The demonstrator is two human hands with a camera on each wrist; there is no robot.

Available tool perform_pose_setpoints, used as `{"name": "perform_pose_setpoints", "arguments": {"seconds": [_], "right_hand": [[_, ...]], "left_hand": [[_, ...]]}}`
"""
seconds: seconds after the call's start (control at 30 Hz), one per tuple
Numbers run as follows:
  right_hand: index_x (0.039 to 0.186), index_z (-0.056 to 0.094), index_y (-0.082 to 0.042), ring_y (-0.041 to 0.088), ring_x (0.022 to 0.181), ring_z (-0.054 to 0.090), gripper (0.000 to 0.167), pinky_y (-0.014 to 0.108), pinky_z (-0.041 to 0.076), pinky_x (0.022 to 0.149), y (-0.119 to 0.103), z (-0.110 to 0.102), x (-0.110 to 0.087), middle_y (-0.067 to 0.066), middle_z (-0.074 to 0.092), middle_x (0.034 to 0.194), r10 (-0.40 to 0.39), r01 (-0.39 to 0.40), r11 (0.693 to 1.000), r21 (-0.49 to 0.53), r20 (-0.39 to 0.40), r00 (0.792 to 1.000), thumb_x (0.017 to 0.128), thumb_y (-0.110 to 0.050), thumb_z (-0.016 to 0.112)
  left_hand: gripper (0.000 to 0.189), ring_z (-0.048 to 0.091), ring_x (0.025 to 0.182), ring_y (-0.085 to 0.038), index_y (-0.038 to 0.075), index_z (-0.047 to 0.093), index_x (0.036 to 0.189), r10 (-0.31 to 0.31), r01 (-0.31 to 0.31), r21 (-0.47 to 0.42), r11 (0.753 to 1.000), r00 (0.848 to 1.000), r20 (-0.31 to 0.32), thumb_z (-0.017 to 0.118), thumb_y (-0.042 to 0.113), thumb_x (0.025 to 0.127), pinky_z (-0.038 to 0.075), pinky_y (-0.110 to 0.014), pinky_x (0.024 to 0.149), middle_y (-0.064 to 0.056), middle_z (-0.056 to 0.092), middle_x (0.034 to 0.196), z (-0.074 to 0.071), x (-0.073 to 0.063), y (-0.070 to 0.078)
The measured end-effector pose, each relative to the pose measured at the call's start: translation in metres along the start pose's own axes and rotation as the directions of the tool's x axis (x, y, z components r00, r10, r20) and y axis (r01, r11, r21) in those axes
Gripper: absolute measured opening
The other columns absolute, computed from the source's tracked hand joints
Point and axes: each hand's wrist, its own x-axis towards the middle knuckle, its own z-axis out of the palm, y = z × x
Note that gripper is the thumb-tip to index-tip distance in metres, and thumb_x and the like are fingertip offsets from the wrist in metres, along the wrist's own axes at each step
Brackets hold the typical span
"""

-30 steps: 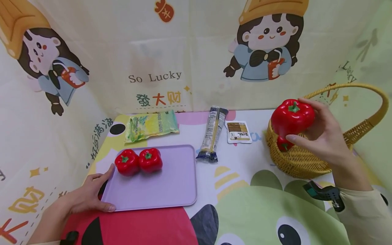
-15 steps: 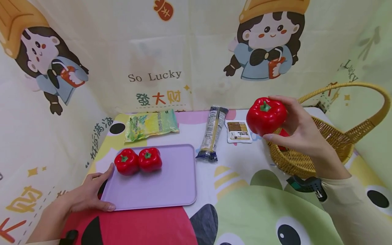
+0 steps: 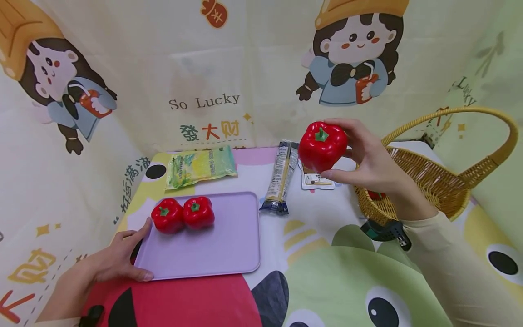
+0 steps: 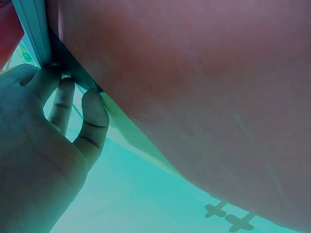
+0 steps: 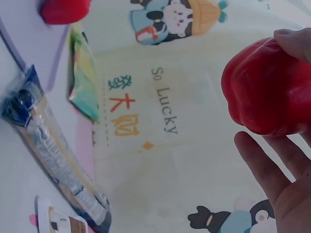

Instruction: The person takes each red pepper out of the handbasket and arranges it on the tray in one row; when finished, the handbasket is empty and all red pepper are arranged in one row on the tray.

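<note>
In the head view my right hand (image 3: 369, 159) holds a glossy red bell pepper (image 3: 318, 150) with a green stem, thumb below and fingers behind. It is raised above the table and overlaps the small flat pouch (image 3: 316, 181) and the tube-like packet (image 3: 279, 177). The right wrist view shows the same bell pepper (image 5: 265, 92) between thumb and fingers. My left hand (image 3: 118, 256) rests against the left edge of a lilac tray (image 3: 229, 245), thumb and index finger spread along its rim. Two more red bell peppers, one left (image 3: 167, 215) and one right (image 3: 199, 212), sit side by side on the tray.
A wicker basket (image 3: 445, 181) with a tall handle stands at the right, a red bell pepper (image 3: 376, 195) partly visible inside, behind my forearm. A yellow-green packet (image 3: 202, 168) lies behind the tray. Patterned cloth walls (image 3: 265, 68) enclose the table at the back and sides.
My right hand has carried the bell pepper leftward from over the basket to above the pouch. My left hand and the tray have stayed in place.
</note>
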Motion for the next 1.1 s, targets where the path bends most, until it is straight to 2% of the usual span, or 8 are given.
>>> {"name": "perform_pose_setpoints", "arguments": {"seconds": [0.13,0.37,0.5,0.83,1.1], "right_hand": [[0.152,0.041,-0.005,0.03,0.133,0.05,0.098,0.026,0.058,0.091,0.004,0.012,0.004,0.013,0.047,0.149,-0.001,0.0,0.999,0.046,0.029,1.0,0.067,0.016,0.085],[0.153,0.04,-0.013,0.027,0.132,0.052,0.098,0.034,0.06,0.09,0.014,0.038,0.005,0.005,0.048,0.149,0.041,-0.05,0.996,0.079,0.111,0.993,0.07,0.007,0.088],[0.153,0.039,-0.013,0.025,0.132,0.053,0.097,0.037,0.06,0.091,0.017,0.053,0.007,0.004,0.048,0.149,0.029,-0.044,0.994,0.1,0.148,0.988,0.072,0.004,0.089],[0.153,0.04,-0.013,0.026,0.127,0.057,0.094,0.041,0.062,0.087,0.025,0.079,0.01,0.004,0.049,0.146,0.008,-0.038,0.984,0.175,0.17,0.985,0.073,0.002,0.088],[0.151,0.04,-0.016,0.026,0.129,0.055,0.089,0.042,0.061,0.089,0.031,0.099,0.013,0.002,0.048,0.147,0.025,-0.078,0.968,0.237,0.218,0.976,0.076,-0.003,0.087]], "left_hand": [[0.141,0.014,0.129,-0.059,0.002,0.003,0.163,0.005,-0.005,0.009,1.0,1.0,-0.006,0.094,0.047,0.065,0.057,-0.059,0.089,-0.037,0.021,0.144,-0.001,-0.001,-0.001],[0.141,0.016,0.129,-0.058,0.001,0.004,0.163,0.035,-0.035,0.022,0.999,0.999,-0.023,0.095,0.046,0.065,0.058,-0.059,0.087,-0.037,0.024,0.144,-0.001,-0.003,-0.001],[0.14,0.016,0.129,-0.058,0.0,0.004,0.162,0.035,-0.035,0.017,0.999,0.999,-0.019,0.094,0.045,0.065,0.057,-0.06,0.088,-0.037,0.023,0.143,0.0,-0.003,-0.001],[0.141,0.016,0.129,-0.058,0.001,0.003,0.163,0.045,-0.044,0.022,0.999,0.999,-0.026,0.095,0.046,0.065,0.057,-0.061,0.089,-0.037,0.024,0.143,0.001,-0.001,-0.002],[0.141,0.018,0.128,-0.057,0.0,0.004,0.162,0.061,-0.06,0.03,0.998,0.998,-0.026,0.094,0.046,0.065,0.056,-0.061,0.089,-0.036,0.025,0.143,0.001,0.0,-0.002]]}}
